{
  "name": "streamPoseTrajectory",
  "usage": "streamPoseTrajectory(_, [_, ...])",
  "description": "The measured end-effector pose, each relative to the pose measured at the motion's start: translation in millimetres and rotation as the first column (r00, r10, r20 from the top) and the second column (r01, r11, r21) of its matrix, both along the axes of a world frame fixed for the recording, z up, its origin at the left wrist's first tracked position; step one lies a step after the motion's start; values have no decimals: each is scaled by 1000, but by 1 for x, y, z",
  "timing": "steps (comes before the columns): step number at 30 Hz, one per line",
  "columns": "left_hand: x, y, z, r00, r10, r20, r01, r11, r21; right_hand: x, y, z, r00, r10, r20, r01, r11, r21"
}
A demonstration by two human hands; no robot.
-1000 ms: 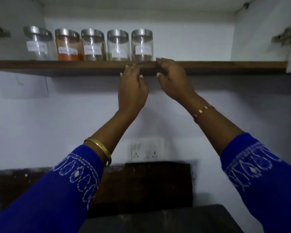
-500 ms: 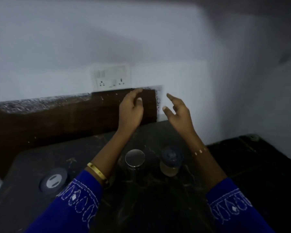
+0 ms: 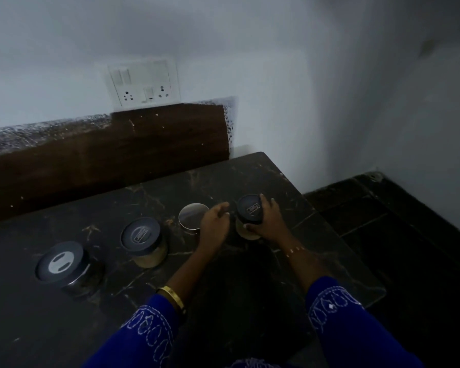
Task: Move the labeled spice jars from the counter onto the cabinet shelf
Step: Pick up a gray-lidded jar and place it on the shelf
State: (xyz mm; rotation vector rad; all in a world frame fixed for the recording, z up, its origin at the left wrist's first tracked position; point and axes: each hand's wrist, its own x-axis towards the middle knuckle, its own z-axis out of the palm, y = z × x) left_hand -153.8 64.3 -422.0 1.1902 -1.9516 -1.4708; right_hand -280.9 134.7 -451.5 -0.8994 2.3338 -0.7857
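Several jars stand on the dark marble counter (image 3: 223, 274). My right hand (image 3: 267, 221) grips a black-lidded jar (image 3: 248, 209) with pale contents, thumb at its near side and fingers round its far side. My left hand (image 3: 214, 225) hovers beside a silver-lidded jar (image 3: 193, 216), fingers loosely curled and holding nothing. Further left stand a second black-lidded jar (image 3: 141, 237) with pale contents and a larger dark jar (image 3: 61, 264) whose black lid has a white centre. The cabinet shelf is out of view.
A brown backsplash (image 3: 104, 155) and a white wall with a switch and socket plate (image 3: 144, 83) rise behind the counter. The counter ends at the right, where a dark floor (image 3: 396, 235) lies below beside a white side wall.
The view has dropped from the shelf with its jars to the counter. Both hands came down from the shelf edge; my right hand has closed round the black-lidded jar.
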Motion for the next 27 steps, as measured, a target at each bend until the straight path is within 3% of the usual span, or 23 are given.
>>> streamPoseTrajectory(12, [16,13,-6,998,55,-16,-52,983,176,0,-2,-25,995,-93,-25,86,975,-203])
streamPoseTrajectory(14, [18,15,-4,999,51,-15,-47,981,186,4,1,-22,985,-164,51,172,943,-287])
streamPoseTrajectory(17, [20,17,12,996,16,-88,3,978,209,8,4,-3,932,-195,305,320,836,-445])
streamPoseTrajectory(20, [18,14,35,980,21,-196,21,978,209,7,7,30,842,-14,540,360,760,-542])
streamPoseTrajectory(23, [19,2,51,959,58,-279,17,966,260,3,6,51,736,202,646,366,683,-631])
streamPoseTrajectory(25, [23,-6,54,934,72,-349,68,925,374,5,3,59,660,305,686,389,642,-661])
streamPoseTrajectory(27, [28,-12,57,914,79,-398,170,816,553,7,-1,66,599,392,698,383,626,-680])
